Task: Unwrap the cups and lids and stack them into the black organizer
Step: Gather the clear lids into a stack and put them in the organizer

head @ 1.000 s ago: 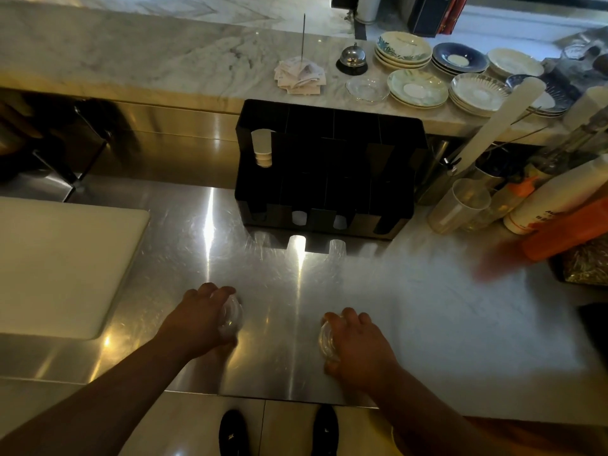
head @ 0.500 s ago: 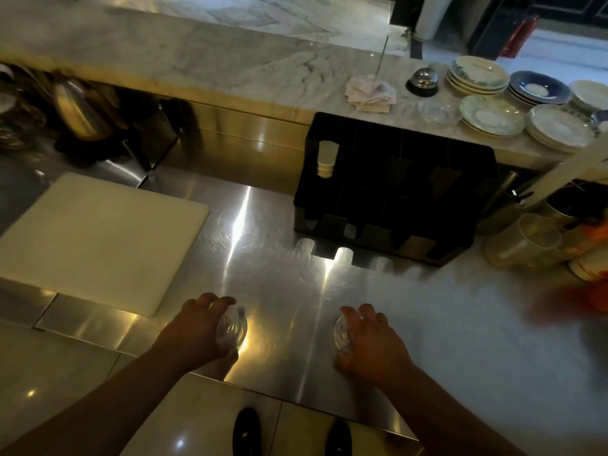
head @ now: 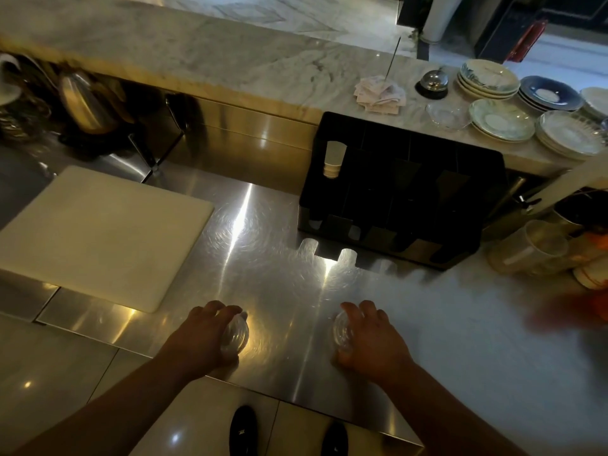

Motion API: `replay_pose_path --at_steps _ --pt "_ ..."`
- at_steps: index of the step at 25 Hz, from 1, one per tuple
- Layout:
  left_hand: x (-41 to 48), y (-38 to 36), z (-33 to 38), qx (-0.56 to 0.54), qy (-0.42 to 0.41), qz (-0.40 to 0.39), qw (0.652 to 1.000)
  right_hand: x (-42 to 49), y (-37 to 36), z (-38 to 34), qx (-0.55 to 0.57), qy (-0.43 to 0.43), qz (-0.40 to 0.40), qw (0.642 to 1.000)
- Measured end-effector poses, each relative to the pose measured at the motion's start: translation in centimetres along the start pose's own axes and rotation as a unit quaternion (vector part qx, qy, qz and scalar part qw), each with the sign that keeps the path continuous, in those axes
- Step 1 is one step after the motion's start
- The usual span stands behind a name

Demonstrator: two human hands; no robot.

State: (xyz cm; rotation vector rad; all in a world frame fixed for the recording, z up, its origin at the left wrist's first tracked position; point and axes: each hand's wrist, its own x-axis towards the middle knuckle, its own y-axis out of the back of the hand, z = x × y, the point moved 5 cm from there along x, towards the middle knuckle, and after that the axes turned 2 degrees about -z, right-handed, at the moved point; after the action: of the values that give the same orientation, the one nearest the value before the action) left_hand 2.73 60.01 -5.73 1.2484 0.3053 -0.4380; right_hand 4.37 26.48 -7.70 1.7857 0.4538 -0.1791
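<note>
Barely underway: left hand point(head: 200, 337) grips a clear lid point(head: 235, 334), right hand point(head: 371, 340) grips another clear lid point(head: 342, 330), both low on the near steel counter point(head: 289, 291). Far off, the black organizer point(head: 401, 189) holds only one short cup stack point(head: 334, 159), far-left slot.

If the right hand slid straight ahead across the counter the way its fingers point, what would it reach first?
Bare steel counter lies ahead of the right hand, which grips a clear lid. The first obstacle would probably be the black organizer, near its front slots, though depth is hard to judge.
</note>
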Motion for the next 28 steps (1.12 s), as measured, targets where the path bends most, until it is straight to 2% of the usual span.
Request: replay_pose_path --at_steps 7,11,18,24,28 --pt "0.4 -0.9 0.5 0.02 0.025 0.008 0.999 -0.8 0.9 2.7 0.033 -0.027 0.017 0.999" --pt "0.9 -0.2 2.7 0.019 0.027 -0.003 0.999 -1.5 1.9 5.1 0.09 -0.059 0.025 0.994" --pt "3.0 1.7 11.8 -0.031 -0.049 0.027 0.998 -2.9 3.8 9.0 0.184 -0.102 0.037 0.977" --pt "4.1 0.9 18.1 -0.022 -0.101 0.037 0.994 -6.2 2.0 8.3 0.043 0.019 -0.001 0.999" --pt "4.6 -0.2 20.4 -0.008 -0.108 0.035 0.993 -7.2 0.1 7.3 0.02 0.066 -0.025 0.997"
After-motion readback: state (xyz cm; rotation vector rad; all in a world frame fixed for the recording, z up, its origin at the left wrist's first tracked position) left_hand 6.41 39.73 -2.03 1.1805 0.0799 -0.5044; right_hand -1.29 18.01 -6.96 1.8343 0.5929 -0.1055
